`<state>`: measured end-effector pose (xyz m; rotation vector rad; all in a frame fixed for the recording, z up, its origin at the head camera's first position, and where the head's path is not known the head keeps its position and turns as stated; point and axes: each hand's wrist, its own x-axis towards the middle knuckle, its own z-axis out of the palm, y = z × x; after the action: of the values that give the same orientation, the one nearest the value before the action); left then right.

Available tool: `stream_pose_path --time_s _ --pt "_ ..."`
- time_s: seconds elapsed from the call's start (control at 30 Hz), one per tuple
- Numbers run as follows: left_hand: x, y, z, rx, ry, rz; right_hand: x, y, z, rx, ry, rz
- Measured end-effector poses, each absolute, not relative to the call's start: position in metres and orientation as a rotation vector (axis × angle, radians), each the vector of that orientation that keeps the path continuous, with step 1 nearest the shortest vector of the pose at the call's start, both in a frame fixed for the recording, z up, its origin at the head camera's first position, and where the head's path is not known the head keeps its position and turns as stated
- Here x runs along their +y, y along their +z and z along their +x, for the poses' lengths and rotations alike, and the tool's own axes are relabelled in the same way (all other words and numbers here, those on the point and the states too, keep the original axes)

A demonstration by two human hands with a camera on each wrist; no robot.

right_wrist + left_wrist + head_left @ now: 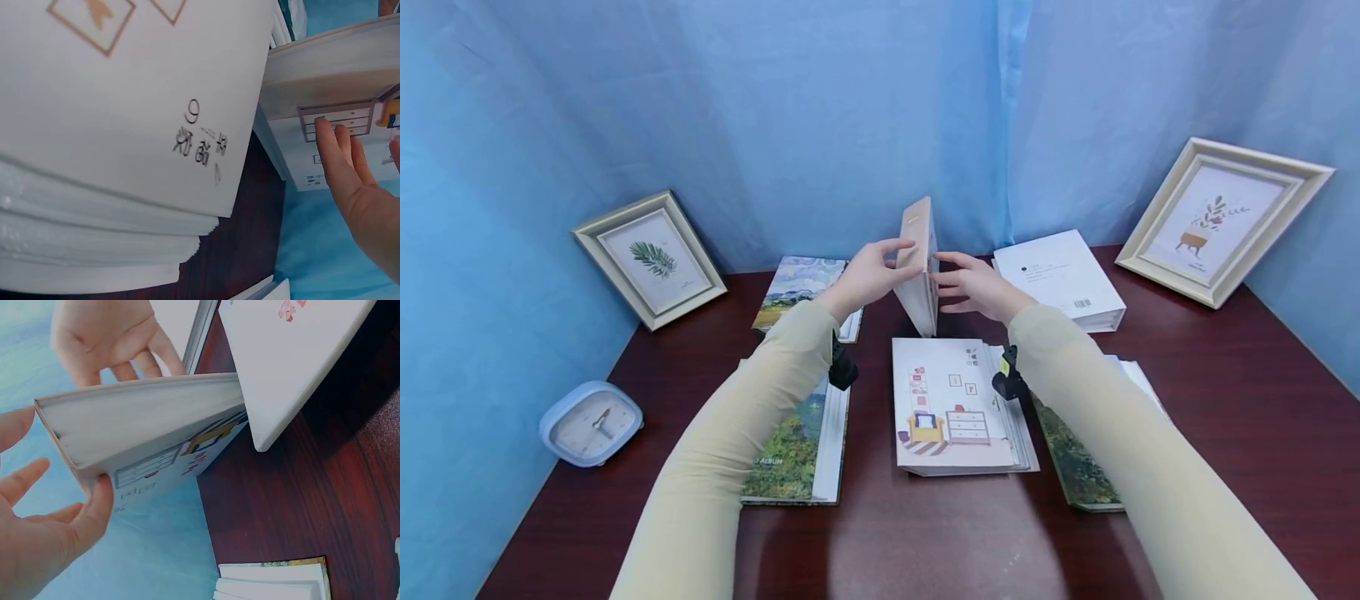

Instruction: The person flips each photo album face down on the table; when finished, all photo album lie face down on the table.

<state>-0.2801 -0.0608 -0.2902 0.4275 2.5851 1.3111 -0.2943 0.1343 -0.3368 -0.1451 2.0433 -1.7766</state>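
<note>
A thin album with a pale cover (917, 267) stands on edge at the middle of the dark wooden table (1225, 433), tilted slightly. My left hand (872, 275) holds its near edge; in the left wrist view my thumb (97, 506) presses the illustrated cover of the album (144, 419) while the fingers spread by its corner. My right hand (973, 287) steadies the other side with straight fingers, which in the right wrist view (340, 156) lie flat on the album's drawer picture (331, 115). Just in front lies a flat album with a room drawing (951, 404).
A white box (1060, 279) lies behind my right hand and a painted-cover album (797, 292) behind my left. More albums lie under each forearm (797, 450) (1075, 467). Framed pictures lean at the left (651, 258) and right (1221, 218). A blue clock (591, 422) stands front left.
</note>
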Motion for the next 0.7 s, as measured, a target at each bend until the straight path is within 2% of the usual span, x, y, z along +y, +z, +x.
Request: stream_pose_path --time_s 0.4,0.7 --pt "-0.056 -0.306 -0.279 2.521 1.435 0.536 0.143 -0.324 -0.29 2.092 -1.817 -0.183" --pt "-0.054 -0.324 -0.279 2.379 1.558 0.5 0.153 -0.323 -0.286 2.173 -1.756 -0.191"
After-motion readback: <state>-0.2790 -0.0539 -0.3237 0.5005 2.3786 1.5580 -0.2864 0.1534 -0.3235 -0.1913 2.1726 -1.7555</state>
